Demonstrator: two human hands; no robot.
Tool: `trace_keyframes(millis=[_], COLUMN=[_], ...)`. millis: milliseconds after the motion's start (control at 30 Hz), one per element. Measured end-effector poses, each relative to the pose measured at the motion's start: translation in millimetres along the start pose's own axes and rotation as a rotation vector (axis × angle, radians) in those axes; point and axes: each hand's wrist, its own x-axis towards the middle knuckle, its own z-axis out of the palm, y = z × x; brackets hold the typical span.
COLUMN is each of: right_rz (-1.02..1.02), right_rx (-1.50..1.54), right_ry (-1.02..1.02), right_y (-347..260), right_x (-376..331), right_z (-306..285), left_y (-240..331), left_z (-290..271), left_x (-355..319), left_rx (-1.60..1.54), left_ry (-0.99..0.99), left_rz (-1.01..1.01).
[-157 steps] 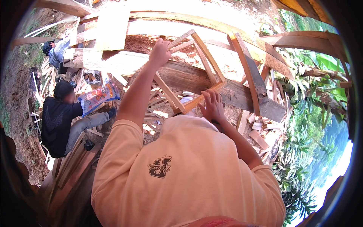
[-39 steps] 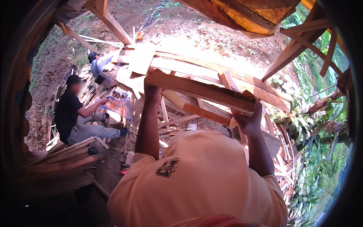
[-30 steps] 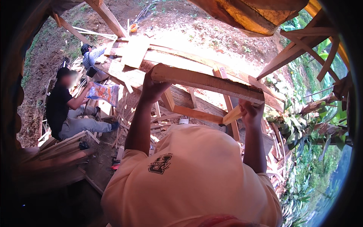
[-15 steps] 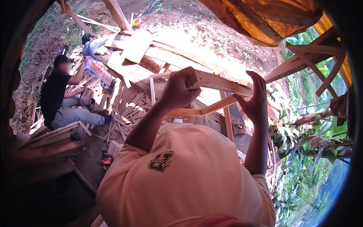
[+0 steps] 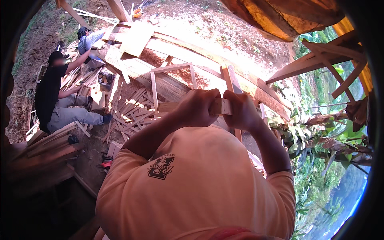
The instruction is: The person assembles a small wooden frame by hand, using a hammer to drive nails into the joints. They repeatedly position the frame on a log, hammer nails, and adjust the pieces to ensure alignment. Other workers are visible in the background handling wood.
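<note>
A light wooden frame (image 5: 173, 67) made of narrow strips is held out in front of my chest. My left hand (image 5: 199, 107) is closed round its near bar. My right hand (image 5: 242, 110) is closed on the same piece, right beside the left, with the bar's pale end showing between the two fists. The frame's far side reaches away to the left, over the planks. My fingers hide part of the near bar and how it joins the rest. Behind my right hand, an upright wooden strip (image 5: 228, 78) leans by the long boards.
Long boards (image 5: 168, 82) lie across the work area, with a flat panel (image 5: 137, 39) on them. Scattered wood strips (image 5: 130, 114) cover the ground at left. Two people sit there, one in a black shirt (image 5: 50, 86). A red tool (image 5: 107, 163) lies nearby. An orange tarp (image 5: 284, 18) hangs overhead.
The wooden frame has turned and swung to the left. My right hand, open by the frame's far end before, has closed on it next to my left hand.
</note>
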Motion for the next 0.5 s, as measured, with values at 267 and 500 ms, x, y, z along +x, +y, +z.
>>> trace_keyframes(millis=[267, 500], right_rz=[0.216, 0.015], right_rx=[0.089, -0.136], right_ry=[-0.056, 0.072], right_y=[10.2, 30.8], right_x=[48.9, 91.1], right_z=[7.4, 15.1], left_y=[-64.1, -153.3], left_z=[-12.4, -13.6], left_x=[0.9, -24.8], left_rx=[-0.07, -0.022], left_ry=[0.253, 0.349], left_rz=[-0.012, -0.149])
